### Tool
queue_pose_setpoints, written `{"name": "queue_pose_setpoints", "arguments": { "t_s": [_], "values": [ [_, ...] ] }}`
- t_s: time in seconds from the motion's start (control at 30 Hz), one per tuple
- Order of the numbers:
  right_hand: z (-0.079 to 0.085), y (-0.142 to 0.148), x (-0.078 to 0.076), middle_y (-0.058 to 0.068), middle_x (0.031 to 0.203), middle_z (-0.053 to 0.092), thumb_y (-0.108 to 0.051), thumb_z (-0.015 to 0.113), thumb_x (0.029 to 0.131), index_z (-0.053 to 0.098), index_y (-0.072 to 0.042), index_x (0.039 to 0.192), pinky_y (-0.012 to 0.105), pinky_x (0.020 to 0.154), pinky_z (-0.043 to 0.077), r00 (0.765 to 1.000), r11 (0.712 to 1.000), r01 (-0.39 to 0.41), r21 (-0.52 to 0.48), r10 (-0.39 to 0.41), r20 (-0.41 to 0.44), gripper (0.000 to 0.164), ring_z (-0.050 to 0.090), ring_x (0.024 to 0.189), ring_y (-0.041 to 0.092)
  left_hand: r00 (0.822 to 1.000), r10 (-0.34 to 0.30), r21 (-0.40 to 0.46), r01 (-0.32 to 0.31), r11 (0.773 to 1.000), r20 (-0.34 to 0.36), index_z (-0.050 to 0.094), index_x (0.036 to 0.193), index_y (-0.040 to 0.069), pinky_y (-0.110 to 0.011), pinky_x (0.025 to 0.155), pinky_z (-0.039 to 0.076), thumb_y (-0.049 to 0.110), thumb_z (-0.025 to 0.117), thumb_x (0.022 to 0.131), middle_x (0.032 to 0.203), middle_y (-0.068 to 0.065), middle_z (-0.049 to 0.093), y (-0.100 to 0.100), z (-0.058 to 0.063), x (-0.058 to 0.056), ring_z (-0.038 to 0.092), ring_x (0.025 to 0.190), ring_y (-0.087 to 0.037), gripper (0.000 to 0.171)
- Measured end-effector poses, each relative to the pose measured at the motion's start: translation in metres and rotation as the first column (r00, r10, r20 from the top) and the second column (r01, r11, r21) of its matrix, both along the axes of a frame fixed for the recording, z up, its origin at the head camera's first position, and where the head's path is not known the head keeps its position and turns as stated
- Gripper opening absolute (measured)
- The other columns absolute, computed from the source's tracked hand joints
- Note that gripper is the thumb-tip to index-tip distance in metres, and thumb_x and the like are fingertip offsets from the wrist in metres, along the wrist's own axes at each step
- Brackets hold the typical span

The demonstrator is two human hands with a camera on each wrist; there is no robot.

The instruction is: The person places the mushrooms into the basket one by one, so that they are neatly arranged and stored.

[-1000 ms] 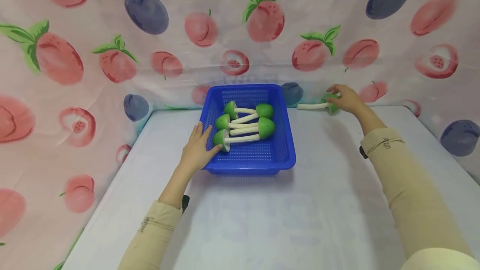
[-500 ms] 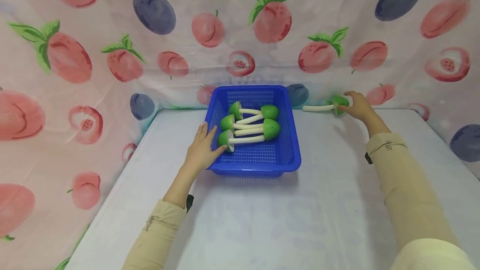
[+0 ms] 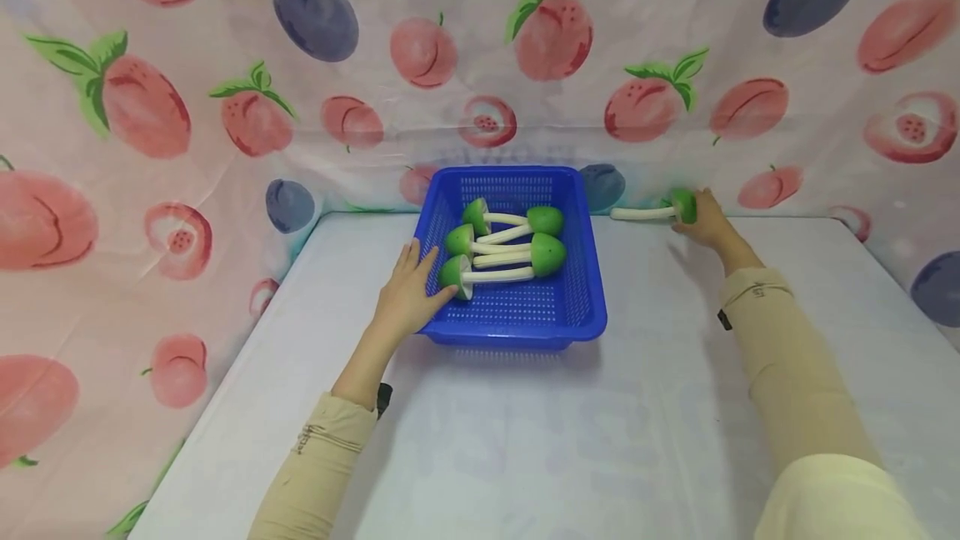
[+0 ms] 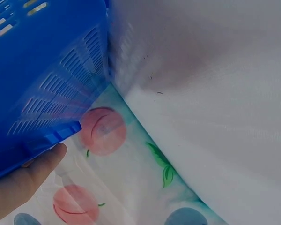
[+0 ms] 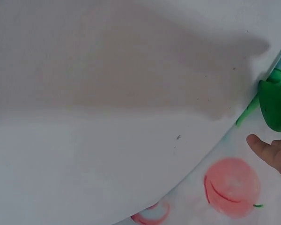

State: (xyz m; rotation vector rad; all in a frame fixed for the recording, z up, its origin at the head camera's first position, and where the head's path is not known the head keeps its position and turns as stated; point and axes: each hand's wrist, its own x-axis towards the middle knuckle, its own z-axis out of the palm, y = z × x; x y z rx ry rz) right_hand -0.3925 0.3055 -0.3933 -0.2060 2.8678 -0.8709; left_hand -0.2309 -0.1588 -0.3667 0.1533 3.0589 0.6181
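A mushroom [image 3: 645,212] with a green cap and white stem lies at the table's back edge. My right hand [image 3: 708,223] is beside its cap, fingers partly hidden behind it. In the right wrist view, a visible finger [image 5: 267,150] is apart from the green cap [image 5: 277,105]. My left hand [image 3: 408,294] rests on the left rim of a blue plastic basket [image 3: 517,333], its fingers spread and fairly straight, its thumb reaching over the rim. The left wrist view has a finger [image 4: 42,166] touching the rim from outside. Several green-capped mushrooms [image 3: 549,255] lie inside the basket.
The white-covered table [image 3: 555,440] extends toward me in front of the basket. A fruit-printed cloth [image 3: 345,40] hangs behind the table and along its left side, close to the basket's back.
My right hand has shifted from over the cap to its right side and drawn nearer it again. The left hand stays on the basket rim. The head view has swung slightly left.
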Motion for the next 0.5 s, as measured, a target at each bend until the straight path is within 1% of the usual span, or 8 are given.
{"name": "queue_pose_setpoints", "arguments": {
  "t_s": [0.07,0.13,0.23,0.3,0.37,0.47,0.5],
  "values": [
    [0.0,-0.002,-0.001,0.041,0.144,-0.019,-0.008,0.05,0.092,-0.012,0.019,0.14,0.059,0.114,-0.002,1.0,1.0,-0.006,0.005,0.006,0.003,0.082,-0.013,0.136,0.054,1.0,-0.002,0.0,0.002,1.0,-0.002,0.023,0.15,0.009,-0.061,0.108,0.028,0.046,0.053,0.092,0.158,-0.019,0.005,0.0,0.0,-0.001,0.002,0.147,-0.032,0.075],
    [0.001,-0.004,0.0,0.041,0.143,-0.02,-0.007,0.048,0.092,-0.015,0.018,0.14,0.059,0.114,-0.004,1.0,1.0,-0.013,0.002,0.013,0.02,0.083,-0.015,0.136,0.054,1.0,-0.003,-0.004,0.003,1.0,-0.007,0.023,0.15,0.009,-0.061,0.108,0.029,0.047,0.053,0.092,0.158,-0.019,0.006,0.0,-0.002,-0.001,0.002,0.147,-0.032,0.075],
    [0.003,-0.007,0.002,0.043,0.144,-0.014,-0.006,0.047,0.093,-0.016,0.018,0.139,0.058,0.114,-0.002,0.999,1.0,-0.011,0.009,0.01,0.044,0.082,-0.009,0.137,0.055,1.0,-0.003,-0.006,0.003,1.0,-0.008,0.024,0.15,0.009,-0.061,0.107,0.03,0.047,0.053,0.092,0.158,-0.019,0.006,-0.001,-0.002,-0.001,0.002,0.147,-0.032,0.075],
    [0.004,-0.008,0.004,0.045,0.144,-0.007,-0.007,0.047,0.093,-0.014,0.018,0.14,0.059,0.115,0.004,0.999,1.0,0.002,0.025,-0.003,0.049,0.081,0.0,0.136,0.056,1.0,-0.004,-0.007,0.004,1.0,-0.007,0.024,0.15,0.009,-0.061,0.106,0.03,0.047,0.052,0.092,0.158,-0.019,0.006,0.0,-0.002,-0.001,0.002,0.147,-0.032,0.075],
    [0.005,-0.008,0.006,0.047,0.142,0.0,-0.009,0.046,0.093,-0.011,0.017,0.141,0.061,0.112,0.014,0.999,0.998,0.02,0.052,-0.022,0.039,0.079,0.013,0.131,0.061,1.0,-0.005,-0.008,0.005,1.0,-0.007,0.024,0.15,0.008,-0.061,0.106,0.03,0.047,0.052,0.092,0.158,-0.02,0.006,0.0,-0.002,0.0,0.002,0.147,-0.033,0.075],
    [0.007,-0.007,0.009,0.048,0.137,0.006,-0.012,0.045,0.095,-0.004,0.015,0.143,0.065,0.106,0.024,0.998,0.995,0.048,0.088,-0.05,0.026,0.074,0.024,0.122,0.063,1.0,-0.004,-0.007,0.004,1.0,-0.004,0.024,0.15,0.008,-0.061,0.106,0.031,0.047,0.052,0.092,0.158,-0.02,0.006,0.0,-0.002,0.001,0.002,0.147,-0.033,0.075],
    [0.008,-0.007,0.01,0.048,0.136,0.008,-0.013,0.044,0.095,0.0,0.015,0.143,0.066,0.105,0.026,0.998,0.994,0.058,0.097,-0.06,0.022,0.071,0.026,0.12,0.063,1.0,-0.003,-0.007,0.003,1.0,-0.003,0.024,0.15,0.008,-0.061,0.106,0.031,0.047,0.052,0.092,0.158,-0.02,0.005,0.0,-0.002,0.001,0.002,0.147,-0.033,0.075]
  ]
}}
